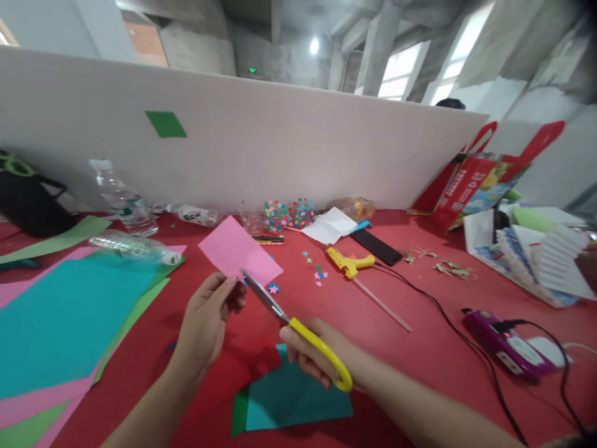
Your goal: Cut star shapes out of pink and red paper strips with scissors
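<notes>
i have left fingers (227, 287) clamped on pink paper (240, 249), right fingers (310, 368) around scissors (298, 327) whose blades slant forward-left, tips at the paper's near edge.

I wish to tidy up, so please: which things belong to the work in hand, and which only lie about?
In use:
pink paper, in the left hand
yellow-handled scissors, in the right hand

Seemingly just lying about:
yellow glue gun, untouched
red bag
upright bottle
</notes>
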The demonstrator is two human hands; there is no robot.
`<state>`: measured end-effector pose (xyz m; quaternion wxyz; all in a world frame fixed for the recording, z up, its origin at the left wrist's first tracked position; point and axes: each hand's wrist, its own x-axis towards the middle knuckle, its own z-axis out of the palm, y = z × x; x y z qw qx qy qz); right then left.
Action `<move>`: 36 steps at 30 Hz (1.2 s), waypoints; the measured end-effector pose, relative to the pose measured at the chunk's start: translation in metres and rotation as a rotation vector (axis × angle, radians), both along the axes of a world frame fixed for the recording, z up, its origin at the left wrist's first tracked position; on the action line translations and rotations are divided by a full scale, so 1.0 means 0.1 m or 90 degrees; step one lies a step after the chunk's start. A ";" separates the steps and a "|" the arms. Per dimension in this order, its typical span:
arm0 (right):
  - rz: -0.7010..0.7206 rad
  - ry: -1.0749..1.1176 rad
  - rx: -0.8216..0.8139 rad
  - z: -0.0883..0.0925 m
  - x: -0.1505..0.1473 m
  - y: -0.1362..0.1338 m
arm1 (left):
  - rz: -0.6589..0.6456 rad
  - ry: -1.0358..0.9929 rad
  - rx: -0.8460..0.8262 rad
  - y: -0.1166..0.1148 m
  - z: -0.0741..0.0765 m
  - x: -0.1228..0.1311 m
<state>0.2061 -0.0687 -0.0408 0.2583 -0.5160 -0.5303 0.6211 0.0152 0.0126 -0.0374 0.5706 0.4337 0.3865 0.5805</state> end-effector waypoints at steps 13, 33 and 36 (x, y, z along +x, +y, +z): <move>0.024 -0.028 -0.003 0.14 -0.01 -0.02 | -0.024 0.150 0.082 -0.02 0.19 -0.11; -0.006 -0.091 0.001 0.09 -0.06 -0.04 | -0.012 0.038 0.015 -0.10 0.12 0.02; -0.004 -0.105 0.000 0.09 -0.06 -0.03 | -0.013 0.032 0.006 -0.10 0.14 0.02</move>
